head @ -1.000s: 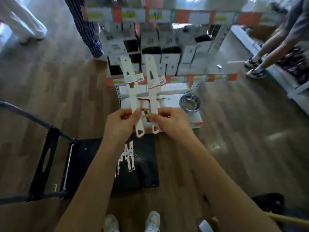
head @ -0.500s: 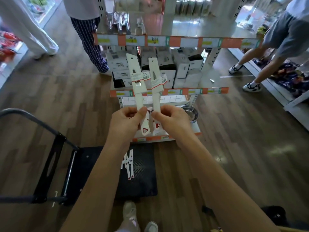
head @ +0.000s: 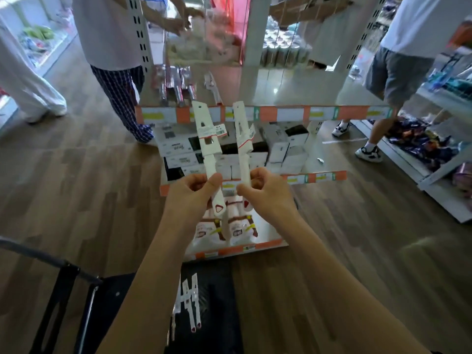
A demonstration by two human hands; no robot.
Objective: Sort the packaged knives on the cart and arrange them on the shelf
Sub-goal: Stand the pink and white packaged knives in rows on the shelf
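Nearest the camera, a black platform cart (head: pixel 214 290) sits on the wood-look floor (head: pixel 76 200), its dark handle frame (head: pixel 58 290) folded toward the left. A few packaged knives (head: pixel 190 300) in white card sleeves lie on the cart deck, partly hidden behind the person's left forearm.

Above the cart, both bare arms reach forward. The left hand (head: pixel 190 194) is curled closed around the handle end of a white packaged knife (head: pixel 208 146), thumb pressed along the card, with the red triangle mark at the handle's tip showing just below the fist. The right hand (head: pixel 264 191) is likewise closed, pinching the lower part of a second packaged knife (head: pixel 242 141) between thumb and bent fingers. The two knives stand roughly upright, side by side and slightly apart, each with a barcode label partway up its sleeve.

Behind the hands is a metal shelf unit (head: pixel 255 113) with orange and white price strips on its edges. The bottom shelf holds white bagged goods (head: pixel 237 228). The middle shelf is packed with black and white boxes (head: pixel 283 146). The upper shelf (head: pixel 306 93) carries several packaged items (head: pixel 176 88) lying at its left end, with the rest of its surface bare.

Farther off, a person in plaid trousers (head: pixel 120 90) stands left of the shelf, and a person in grey shorts and sneakers (head: pixel 393 72) stands to the right.
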